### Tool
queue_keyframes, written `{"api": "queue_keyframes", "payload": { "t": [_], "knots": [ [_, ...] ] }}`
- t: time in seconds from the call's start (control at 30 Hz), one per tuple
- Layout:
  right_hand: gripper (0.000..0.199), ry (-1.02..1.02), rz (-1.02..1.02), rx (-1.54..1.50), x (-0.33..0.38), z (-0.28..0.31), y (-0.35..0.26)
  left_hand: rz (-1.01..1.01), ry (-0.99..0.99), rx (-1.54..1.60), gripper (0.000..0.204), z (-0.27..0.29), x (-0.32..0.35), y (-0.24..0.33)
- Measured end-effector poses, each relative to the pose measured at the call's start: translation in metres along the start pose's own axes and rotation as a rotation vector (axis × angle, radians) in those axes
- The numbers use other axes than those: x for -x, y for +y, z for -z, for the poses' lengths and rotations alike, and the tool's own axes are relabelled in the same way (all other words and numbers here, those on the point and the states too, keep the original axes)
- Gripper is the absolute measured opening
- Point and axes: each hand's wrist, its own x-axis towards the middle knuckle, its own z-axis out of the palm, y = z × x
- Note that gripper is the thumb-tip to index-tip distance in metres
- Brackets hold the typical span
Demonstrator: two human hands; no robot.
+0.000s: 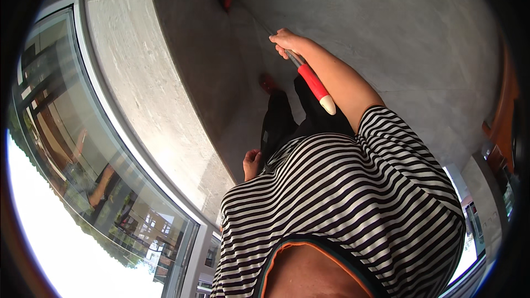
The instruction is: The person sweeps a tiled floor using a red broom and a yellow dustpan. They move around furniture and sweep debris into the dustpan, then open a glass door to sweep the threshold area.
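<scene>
Head view, from the left: a glass window wall [105,187] runs beside a pale concrete ledge [138,77]. The left hand [252,164] hangs at the hip, fingers loosely curled, holding nothing. The right hand [287,42] grips a long handle [314,84], red with a cream tip, over the grey concrete floor [397,33].

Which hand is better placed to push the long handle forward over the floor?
The right hand: it already grips the long handle above its red sleeve. The left hand rests at the hip, away from the handle.
</scene>
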Motion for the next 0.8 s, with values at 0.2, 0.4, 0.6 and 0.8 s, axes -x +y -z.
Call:
{"api": "queue_keyframes", "payload": {
  "t": [0.2,0.4,0.6,0.8],
  "knots": [
    [0.019,0.141,-0.091,-0.017,0.052,0.031,0.064,-0.078,-0.015,-0.439,0.018,0.019,-0.065,0.050],
    [0.020,0.354,-0.073,0.361,0.154,0.001,0.088,-0.172,-0.157,-0.290,0.017,0.016,-0.118,0.168],
    [0.017,0.240,0.030,0.193,0.170,-0.056,0.036,-0.432,-0.104,-0.106,0.010,0.022,-0.104,0.247],
    [0.023,0.120,0.020,0.163,0.056,-0.101,-0.006,-0.573,0.029,-0.144,0.006,0.066,-0.096,0.270]
  ]
}}
